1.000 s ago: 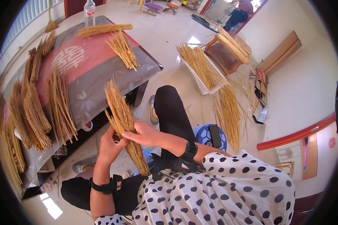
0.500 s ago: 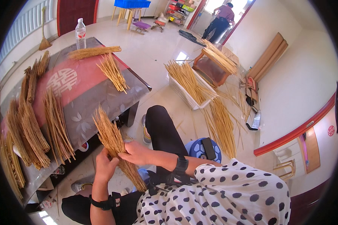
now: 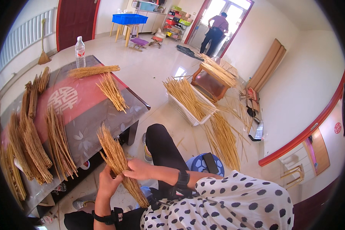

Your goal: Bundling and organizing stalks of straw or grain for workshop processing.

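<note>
Straw bundle (image 3: pixel 117 159), coarse and feathery at its far end, narrowing toward the near one
From afar I see it held near the edge of the glossy tabletop (image 3: pixel 90 119): the left hand (image 3: pixel 109 180) pinches its middle between thumb and fingers, the right hand (image 3: pixel 139 170) closes on it from the other side, neither spread; rough, brushy bundles (image 3: pixel 59 147) lie on the tabletop, and smooth, thin stalks (image 3: pixel 188 96) lie in a white lattice basket (image 3: pixel 182 112)

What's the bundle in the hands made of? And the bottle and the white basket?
Bundle: dried plant stalks, likely; dull and rough, with thin golden-brown stems and bushy tips. Bottle: probably smooth plastic; it's see-through with a white cap. Basket: likely smooth moulded plastic; its pale walls have rows of small holes.
</note>
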Demonstrator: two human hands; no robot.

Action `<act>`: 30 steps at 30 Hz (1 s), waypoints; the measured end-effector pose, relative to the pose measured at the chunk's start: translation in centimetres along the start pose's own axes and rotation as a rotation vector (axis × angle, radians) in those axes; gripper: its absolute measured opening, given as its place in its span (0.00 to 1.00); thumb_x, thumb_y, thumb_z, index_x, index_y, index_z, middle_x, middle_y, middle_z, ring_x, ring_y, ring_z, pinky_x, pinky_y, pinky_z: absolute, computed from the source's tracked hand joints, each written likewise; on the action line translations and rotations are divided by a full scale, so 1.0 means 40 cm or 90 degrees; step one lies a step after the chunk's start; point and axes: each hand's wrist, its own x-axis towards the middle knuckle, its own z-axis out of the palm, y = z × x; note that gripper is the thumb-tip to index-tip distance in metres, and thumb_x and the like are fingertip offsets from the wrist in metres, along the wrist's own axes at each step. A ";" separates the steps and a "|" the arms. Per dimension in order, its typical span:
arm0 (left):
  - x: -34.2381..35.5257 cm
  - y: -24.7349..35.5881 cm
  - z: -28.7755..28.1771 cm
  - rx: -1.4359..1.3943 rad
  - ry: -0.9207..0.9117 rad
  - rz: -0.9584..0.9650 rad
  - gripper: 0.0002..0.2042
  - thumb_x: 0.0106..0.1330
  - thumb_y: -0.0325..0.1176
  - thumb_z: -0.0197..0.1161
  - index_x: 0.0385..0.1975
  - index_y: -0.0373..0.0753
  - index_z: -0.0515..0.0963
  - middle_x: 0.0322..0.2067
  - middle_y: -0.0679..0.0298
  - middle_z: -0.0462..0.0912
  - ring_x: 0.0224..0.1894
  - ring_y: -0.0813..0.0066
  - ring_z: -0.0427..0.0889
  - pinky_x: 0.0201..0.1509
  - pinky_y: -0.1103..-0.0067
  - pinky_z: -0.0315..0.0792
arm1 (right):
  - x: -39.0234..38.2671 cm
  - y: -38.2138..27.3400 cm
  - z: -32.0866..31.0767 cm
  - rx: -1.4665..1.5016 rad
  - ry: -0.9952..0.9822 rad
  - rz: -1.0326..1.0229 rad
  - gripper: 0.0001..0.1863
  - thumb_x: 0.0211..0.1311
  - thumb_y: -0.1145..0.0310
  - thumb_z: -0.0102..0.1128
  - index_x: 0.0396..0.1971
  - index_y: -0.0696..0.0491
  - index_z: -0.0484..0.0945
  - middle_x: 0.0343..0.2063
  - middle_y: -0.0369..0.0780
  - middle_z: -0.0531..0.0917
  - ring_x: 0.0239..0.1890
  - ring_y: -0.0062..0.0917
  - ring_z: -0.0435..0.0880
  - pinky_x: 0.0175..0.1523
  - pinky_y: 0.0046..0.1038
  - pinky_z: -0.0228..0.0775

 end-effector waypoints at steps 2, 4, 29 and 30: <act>-0.002 -0.002 0.000 -0.001 -0.003 0.012 0.19 0.52 0.27 0.64 0.45 0.32 0.75 0.33 0.62 0.83 0.34 0.80 0.79 0.40 0.80 0.73 | 0.000 0.002 0.000 0.003 0.012 -0.019 0.21 0.56 0.59 0.53 0.42 0.62 0.70 0.28 0.56 0.79 0.33 0.49 0.79 0.40 0.42 0.69; 0.002 -0.011 -0.001 0.001 0.001 0.032 0.18 0.52 0.27 0.64 0.44 0.32 0.74 0.33 0.61 0.83 0.34 0.79 0.80 0.39 0.80 0.74 | 0.000 0.002 0.001 0.008 0.023 -0.039 0.22 0.56 0.59 0.53 0.42 0.62 0.70 0.28 0.56 0.79 0.34 0.50 0.79 0.40 0.42 0.69; -0.003 0.007 -0.021 -0.201 -0.088 -0.061 0.18 0.59 0.30 0.60 0.48 0.31 0.71 0.36 0.65 0.79 0.34 0.81 0.76 0.37 0.83 0.72 | -0.001 0.014 0.001 0.056 0.003 -0.055 0.21 0.55 0.64 0.52 0.45 0.61 0.68 0.29 0.51 0.79 0.33 0.44 0.79 0.40 0.38 0.69; -0.002 0.014 -0.019 -0.178 -0.087 -0.054 0.18 0.59 0.30 0.61 0.48 0.31 0.71 0.37 0.64 0.79 0.35 0.81 0.77 0.38 0.82 0.72 | -0.005 0.008 -0.002 0.048 0.014 -0.073 0.21 0.55 0.63 0.52 0.45 0.62 0.68 0.29 0.52 0.79 0.33 0.44 0.79 0.40 0.38 0.69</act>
